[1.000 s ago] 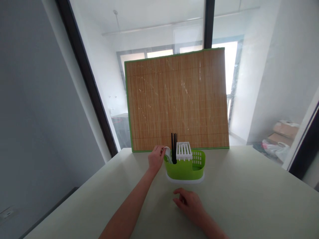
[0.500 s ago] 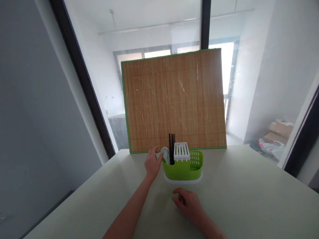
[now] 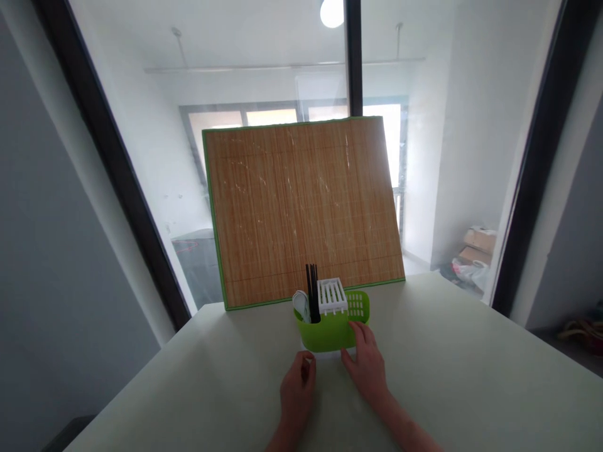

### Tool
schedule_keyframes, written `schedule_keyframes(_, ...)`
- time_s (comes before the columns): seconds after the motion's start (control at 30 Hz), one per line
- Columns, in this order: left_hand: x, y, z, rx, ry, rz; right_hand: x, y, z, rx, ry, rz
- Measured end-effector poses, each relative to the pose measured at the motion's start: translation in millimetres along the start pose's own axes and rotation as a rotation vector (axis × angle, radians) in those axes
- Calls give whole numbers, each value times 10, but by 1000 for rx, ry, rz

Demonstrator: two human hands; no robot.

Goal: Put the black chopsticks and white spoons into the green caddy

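A green cutlery holder [image 3: 325,336] on a white base [image 3: 326,355] stands upright on the table. White spoons [image 3: 300,301] lean in its left compartment, and black chopsticks [image 3: 313,300] stand beside them. A white slotted rack [image 3: 332,295] sits over the middle. My right hand [image 3: 367,367] is at the holder's front right, fingers spread, with fingertips at the low front rim and thumb near the base; whether it grips cannot be made out. My left hand [image 3: 298,384] is just in front of the base's left end, loosely curled with a gap between thumb and fingers, nothing visible in it.
A bamboo mat [image 3: 301,207] with green edging leans upright behind the holder against a glass pane. The pale table [image 3: 226,383] spreads to both sides. Cardboard boxes [image 3: 479,240] and a plastic bag lie beyond the glass at right.
My left hand has left the spoons and come down in front of the base. My right hand has moved forward to the holder's front right. The view has shifted, turning slightly right.
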State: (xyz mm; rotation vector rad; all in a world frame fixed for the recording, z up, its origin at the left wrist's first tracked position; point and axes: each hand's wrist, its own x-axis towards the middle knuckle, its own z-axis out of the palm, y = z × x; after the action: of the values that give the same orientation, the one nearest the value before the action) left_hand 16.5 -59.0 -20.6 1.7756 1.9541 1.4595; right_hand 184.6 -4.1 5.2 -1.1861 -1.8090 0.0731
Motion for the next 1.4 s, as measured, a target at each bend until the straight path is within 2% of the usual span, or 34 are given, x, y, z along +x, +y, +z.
schedule_keyframes(0.13, 17, -4, 1, -8, -14, -19, 175, -8, -71, -284, -179, 21)
schedule_keyframes(0.27, 1, -27, -2, -8, -31, -19, 286, 60, -118, -373, -295, -27)
schedule_keyframes(0.53, 6, -55, 2, 21, -72, -25, 301, 71, -124, -462, -334, -66)
schedule_keyframes(0.67, 18, -72, -7, 36, -95, -27, 344, 197, -232, -478, -351, -63)
schedule_keyframes(0.83, 31, -78, -6, 51, -138, -19, 409, 555, -548, -483, -376, -44)
schedule_keyframes(1.17, 86, -162, 23, 136, -198, -47, 562, 1541, -1310, -491, -397, 68)
schedule_keyframes(1.4, 95, -169, 25, 203, -244, -47, 713, 2183, -1664, -496, -386, 121)
